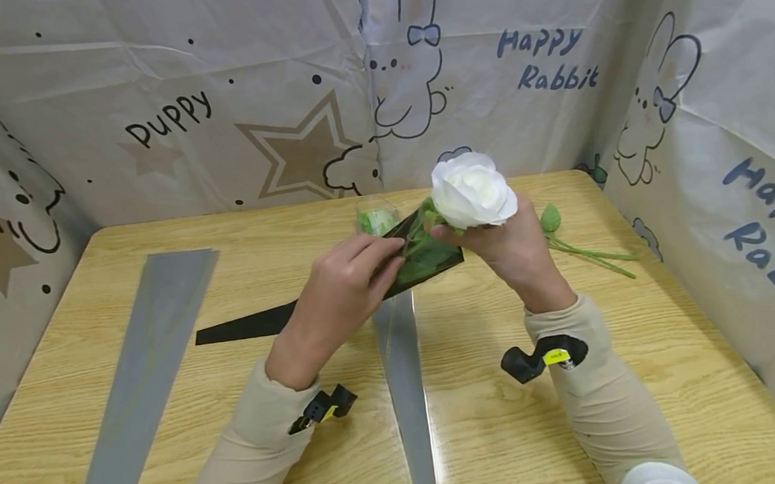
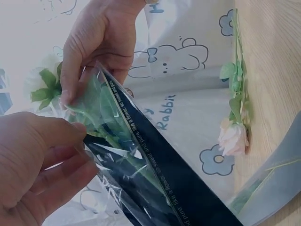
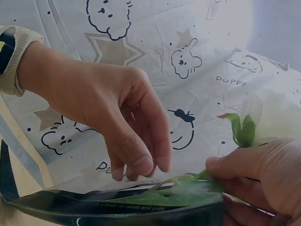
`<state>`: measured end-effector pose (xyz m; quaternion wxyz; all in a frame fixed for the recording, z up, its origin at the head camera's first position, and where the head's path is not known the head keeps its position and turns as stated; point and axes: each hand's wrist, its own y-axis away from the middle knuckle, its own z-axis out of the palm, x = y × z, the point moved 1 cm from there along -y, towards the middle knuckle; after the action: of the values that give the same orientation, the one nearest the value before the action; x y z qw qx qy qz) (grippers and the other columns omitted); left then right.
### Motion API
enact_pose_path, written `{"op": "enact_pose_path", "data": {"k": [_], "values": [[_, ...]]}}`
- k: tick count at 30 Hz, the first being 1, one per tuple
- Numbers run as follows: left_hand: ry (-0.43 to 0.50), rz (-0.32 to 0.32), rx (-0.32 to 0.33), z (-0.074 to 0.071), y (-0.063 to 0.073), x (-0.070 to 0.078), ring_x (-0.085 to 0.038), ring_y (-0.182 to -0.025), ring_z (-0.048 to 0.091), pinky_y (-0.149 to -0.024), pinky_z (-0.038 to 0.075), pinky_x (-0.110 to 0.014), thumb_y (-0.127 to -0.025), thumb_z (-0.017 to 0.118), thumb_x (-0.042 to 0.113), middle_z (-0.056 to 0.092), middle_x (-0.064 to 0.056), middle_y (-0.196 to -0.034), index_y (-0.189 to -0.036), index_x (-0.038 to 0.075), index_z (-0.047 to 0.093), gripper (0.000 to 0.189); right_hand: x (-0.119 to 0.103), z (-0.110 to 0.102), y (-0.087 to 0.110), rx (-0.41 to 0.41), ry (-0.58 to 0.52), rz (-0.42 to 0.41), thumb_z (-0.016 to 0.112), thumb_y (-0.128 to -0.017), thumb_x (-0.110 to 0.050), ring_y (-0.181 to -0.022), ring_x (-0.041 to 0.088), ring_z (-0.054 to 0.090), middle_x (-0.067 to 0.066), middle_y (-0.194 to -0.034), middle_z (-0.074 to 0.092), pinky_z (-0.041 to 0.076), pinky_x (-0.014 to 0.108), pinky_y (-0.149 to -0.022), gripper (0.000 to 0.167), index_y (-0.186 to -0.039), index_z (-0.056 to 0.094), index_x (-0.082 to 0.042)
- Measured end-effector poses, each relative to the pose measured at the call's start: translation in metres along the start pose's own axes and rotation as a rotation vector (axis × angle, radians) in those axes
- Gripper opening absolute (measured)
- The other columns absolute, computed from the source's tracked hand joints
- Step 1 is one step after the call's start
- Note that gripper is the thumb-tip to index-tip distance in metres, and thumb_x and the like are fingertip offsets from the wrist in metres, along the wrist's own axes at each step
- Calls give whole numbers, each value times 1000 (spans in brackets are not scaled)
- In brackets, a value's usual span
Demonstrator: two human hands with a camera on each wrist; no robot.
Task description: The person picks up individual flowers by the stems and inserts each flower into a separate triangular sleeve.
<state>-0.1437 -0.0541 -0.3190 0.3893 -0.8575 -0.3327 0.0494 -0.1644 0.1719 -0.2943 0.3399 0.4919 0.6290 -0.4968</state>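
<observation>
My right hand (image 1: 513,252) grips a white rose (image 1: 473,191) just under its bloom. The green stem and leaves run down inside a black flower sleeve (image 1: 245,325) with a clear front, printed with small lettering along its edge. At the sleeve's wide mouth, my left hand (image 1: 340,294) pinches the clear film between thumb and fingers; the left wrist view shows the thumb tip right at the film's edge. The sleeve is held slanted above the table, its narrow end pointing left. In the right wrist view the left fingers (image 3: 141,165) hang curled over the mouth.
A grey sleeve (image 1: 406,375) holding a flower lies under my hands. Another grey sleeve (image 1: 147,379) lies on the left of the wooden table (image 1: 502,429). To the right lies a pale pink rose (image 2: 233,140) with green stems (image 1: 591,252). Printed cloth (image 1: 281,69) walls the table.
</observation>
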Motion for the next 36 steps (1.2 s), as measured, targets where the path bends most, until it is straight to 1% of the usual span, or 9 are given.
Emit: {"op": "enact_pose_path", "data": {"k": [5, 10, 13, 16, 22, 24, 28, 32, 36], "values": [[1, -1, 7, -1, 0, 1, -20, -87, 75, -77, 65, -31, -93, 77, 10, 77, -9, -99, -112, 4, 77, 19, -1, -1, 0, -12, 48, 10, 90, -75, -2, -107, 7, 63, -8, -116, 66, 52, 24, -96, 66, -135, 62, -4], [6, 6, 6, -2, -1, 2, -19, -90, 75, -80, 65, -31, -94, 76, 10, 78, -8, -100, -112, 5, 77, 19, -3, -5, 1, -21, -14, -3, 89, -76, 1, -109, 8, 64, -13, -112, 68, 54, 24, -97, 62, -132, 63, -5], [11, 7, 8, -2, -1, 3, -20, -90, 75, -80, 65, -31, -94, 77, 10, 78, -8, -101, -112, 5, 77, 19, -3, -8, 2, -16, -52, -7, 88, -78, 1, -111, 9, 65, -14, -113, 69, 54, 24, -98, 59, -130, 64, -9], [11, 10, 10, -2, -1, 4, -20, -90, 75, -79, 65, -30, -93, 77, 10, 78, -8, -101, -112, 5, 77, 19, -3, -9, 3, -10, -54, -3, 87, -78, 0, -112, 9, 65, -13, -115, 69, 54, 24, -99, 58, -130, 65, -11], [-5, 28, 32, -3, -1, 6, -20, -88, 75, -78, 65, -31, -93, 77, 9, 78, -9, -100, -111, 4, 77, 19, -4, -6, 2, -18, 63, 11, 90, -76, -4, -109, 6, 64, -6, -117, 69, 53, 23, -97, 62, -132, 64, -6], [-8, 33, 42, -3, -1, 6, -20, -88, 75, -77, 65, -31, -92, 78, 9, 78, -9, -100, -110, 3, 78, 18, -4, -6, 2, -28, 74, 8, 91, -76, -3, -107, 6, 64, -5, -115, 69, 53, 24, -96, 61, -131, 64, -4], [-9, 39, 54, -3, -1, 7, -21, -88, 75, -77, 65, -30, -92, 78, 10, 78, -10, -99, -109, 3, 77, 18, -3, -5, 2, -54, 53, 3, 91, -76, -3, -105, 8, 65, -11, -110, 70, 54, 23, -95, 57, -127, 66, -5], [-14, 40, 57, -3, -1, 7, -21, -88, 76, -78, 65, -31, -92, 78, 10, 78, -10, -99, -109, 3, 77, 18, -1, -5, 2, -88, 62, 5, 90, -77, -6, -101, 8, 65, -17, -104, 69, 54, 22, -90, 51, -122, 67, -6], [-23, 36, 49, -4, -1, 7, -21, -88, 76, -77, 65, -31, -91, 79, 9, 78, -9, -99, -109, 4, 77, 19, 1, -5, 2, -128, 24, -4, 87, -77, 2, -97, 5, 66, -21, -97, 70, 56, 21, -88, 45, -118, 68, -2]]}}
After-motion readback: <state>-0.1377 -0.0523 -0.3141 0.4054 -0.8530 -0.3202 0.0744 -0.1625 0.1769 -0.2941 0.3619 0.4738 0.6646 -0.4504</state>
